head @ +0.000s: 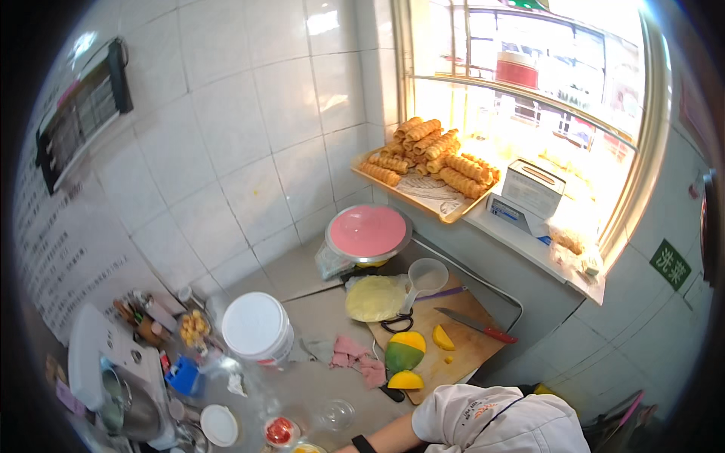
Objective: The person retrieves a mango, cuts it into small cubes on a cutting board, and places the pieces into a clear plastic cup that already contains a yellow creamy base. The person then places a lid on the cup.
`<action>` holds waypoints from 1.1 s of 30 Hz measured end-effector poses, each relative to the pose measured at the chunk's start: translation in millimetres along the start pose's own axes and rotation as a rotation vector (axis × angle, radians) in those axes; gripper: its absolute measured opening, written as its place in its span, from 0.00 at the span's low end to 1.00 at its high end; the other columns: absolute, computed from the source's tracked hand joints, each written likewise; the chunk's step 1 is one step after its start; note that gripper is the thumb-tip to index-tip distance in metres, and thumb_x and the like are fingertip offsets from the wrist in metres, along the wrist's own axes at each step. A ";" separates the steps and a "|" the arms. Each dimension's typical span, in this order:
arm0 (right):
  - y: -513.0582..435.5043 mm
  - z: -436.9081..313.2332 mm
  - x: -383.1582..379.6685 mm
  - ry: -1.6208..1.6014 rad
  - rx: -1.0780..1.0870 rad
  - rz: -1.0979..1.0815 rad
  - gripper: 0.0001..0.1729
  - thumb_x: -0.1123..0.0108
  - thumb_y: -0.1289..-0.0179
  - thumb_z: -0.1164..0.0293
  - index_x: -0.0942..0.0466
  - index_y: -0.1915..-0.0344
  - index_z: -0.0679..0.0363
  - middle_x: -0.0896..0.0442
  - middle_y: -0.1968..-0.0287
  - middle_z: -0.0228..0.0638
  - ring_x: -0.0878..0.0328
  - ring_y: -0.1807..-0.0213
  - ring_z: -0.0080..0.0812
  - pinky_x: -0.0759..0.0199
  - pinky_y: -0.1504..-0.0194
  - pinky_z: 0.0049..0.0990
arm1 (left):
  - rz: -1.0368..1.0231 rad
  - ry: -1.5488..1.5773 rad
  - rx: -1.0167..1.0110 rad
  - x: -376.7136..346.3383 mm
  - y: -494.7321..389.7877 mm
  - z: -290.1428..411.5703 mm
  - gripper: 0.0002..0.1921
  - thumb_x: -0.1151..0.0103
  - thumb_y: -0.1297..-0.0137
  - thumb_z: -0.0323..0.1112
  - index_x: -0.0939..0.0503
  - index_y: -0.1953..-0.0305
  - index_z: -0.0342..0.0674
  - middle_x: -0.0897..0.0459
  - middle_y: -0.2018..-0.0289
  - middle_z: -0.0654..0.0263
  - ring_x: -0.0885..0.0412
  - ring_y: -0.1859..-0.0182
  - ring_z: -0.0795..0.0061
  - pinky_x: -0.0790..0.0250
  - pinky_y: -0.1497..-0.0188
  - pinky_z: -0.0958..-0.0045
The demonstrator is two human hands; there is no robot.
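Observation:
Both my hands are out of view. At the bottom edge lies a white-sleeved arm (391,435) with a black wristband (362,444); its hand is cut off by the frame. Nearest to it are a cup with red filling (280,431), a cup with yellow contents (308,448) and a clear plastic lid or cup (337,415). A cut mango (405,352) with green skin rests at the left side of a wooden cutting board (473,334). Mango pieces (443,338) and a red-handled knife (476,325) lie on the board. Close by are black-handled scissors (398,322) and a pink cloth (357,359).
A lidded white bucket (257,325) stands left of the cloth. Farther back are a pink-topped bowl (369,231), a clear measuring cup (428,276) and a bagged yellow round item (375,298). A stand mixer (93,362) is at left. Pastry rolls fill a sill tray (422,195).

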State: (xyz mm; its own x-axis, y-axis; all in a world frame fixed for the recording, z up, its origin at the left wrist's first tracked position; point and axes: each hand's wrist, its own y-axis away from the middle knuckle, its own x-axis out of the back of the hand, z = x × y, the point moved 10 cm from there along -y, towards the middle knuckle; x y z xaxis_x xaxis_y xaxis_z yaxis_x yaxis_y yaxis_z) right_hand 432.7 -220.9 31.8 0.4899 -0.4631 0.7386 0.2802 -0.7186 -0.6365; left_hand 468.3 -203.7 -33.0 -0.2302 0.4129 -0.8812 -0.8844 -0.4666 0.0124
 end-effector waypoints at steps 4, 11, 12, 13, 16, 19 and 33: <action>5.8 11.8 7.3 -0.183 -0.158 0.011 0.15 0.52 0.33 0.68 0.28 0.52 0.65 0.27 0.49 0.50 0.28 0.46 0.49 0.29 0.47 0.41 | -0.024 -0.036 0.034 -2.3 -11.2 -13.3 0.32 0.67 0.26 0.53 0.43 0.29 0.39 0.41 0.29 0.56 0.46 0.27 0.59 0.58 0.25 0.56; -7.4 -6.0 26.7 0.316 -0.092 0.077 0.15 0.50 0.36 0.70 0.27 0.51 0.64 0.25 0.51 0.46 0.26 0.48 0.45 0.29 0.50 0.39 | -0.081 -0.025 0.034 -7.5 -12.4 -0.9 0.31 0.67 0.25 0.51 0.43 0.29 0.39 0.41 0.29 0.56 0.46 0.27 0.61 0.57 0.25 0.56; -8.2 -2.2 29.4 0.310 -0.147 0.126 0.14 0.49 0.38 0.71 0.26 0.53 0.64 0.24 0.53 0.45 0.26 0.50 0.46 0.29 0.52 0.39 | -0.082 -0.002 0.017 -3.2 -6.6 6.5 0.31 0.67 0.25 0.51 0.43 0.29 0.39 0.41 0.29 0.56 0.46 0.27 0.61 0.57 0.25 0.56; -6.0 1.8 30.9 0.268 -0.193 0.168 0.13 0.48 0.39 0.71 0.26 0.55 0.63 0.23 0.55 0.45 0.25 0.51 0.46 0.29 0.54 0.39 | -0.074 0.023 -0.012 4.1 1.8 15.2 0.31 0.67 0.25 0.51 0.44 0.29 0.39 0.41 0.29 0.56 0.46 0.27 0.61 0.57 0.25 0.56; -3.0 12.1 17.6 -0.177 -0.295 0.206 0.13 0.52 0.34 0.71 0.28 0.52 0.63 0.24 0.56 0.43 0.24 0.54 0.43 0.27 0.52 0.35 | -0.060 0.082 -0.094 27.7 33.7 35.1 0.30 0.66 0.25 0.50 0.44 0.29 0.38 0.42 0.29 0.57 0.46 0.27 0.62 0.57 0.25 0.57; 11.6 23.2 20.6 -0.224 -0.432 0.203 0.13 0.40 0.41 0.74 0.27 0.56 0.60 0.21 0.54 0.42 0.23 0.49 0.44 0.28 0.46 0.37 | 0.053 0.094 -0.207 50.6 56.7 42.6 0.28 0.67 0.24 0.50 0.37 0.33 0.38 0.36 0.32 0.56 0.42 0.29 0.61 0.54 0.26 0.57; 23.0 117.3 27.9 -0.404 -0.735 -0.114 0.10 0.36 0.43 0.76 0.27 0.63 0.61 0.20 0.62 0.38 0.20 0.60 0.37 0.25 0.57 0.31 | 0.470 0.165 -0.195 93.6 91.7 43.5 0.19 0.57 0.26 0.30 0.37 0.37 0.32 0.35 0.35 0.50 0.36 0.31 0.60 0.39 0.30 0.65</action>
State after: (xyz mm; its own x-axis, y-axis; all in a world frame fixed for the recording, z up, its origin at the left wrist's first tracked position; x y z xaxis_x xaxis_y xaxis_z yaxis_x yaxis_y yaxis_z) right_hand 549.6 -189.5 11.6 0.7876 -0.2469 0.5646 -0.1941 -0.9690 -0.1529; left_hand 348.1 -173.8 -93.8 -0.5025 0.0035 -0.8646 -0.6056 -0.7151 0.3491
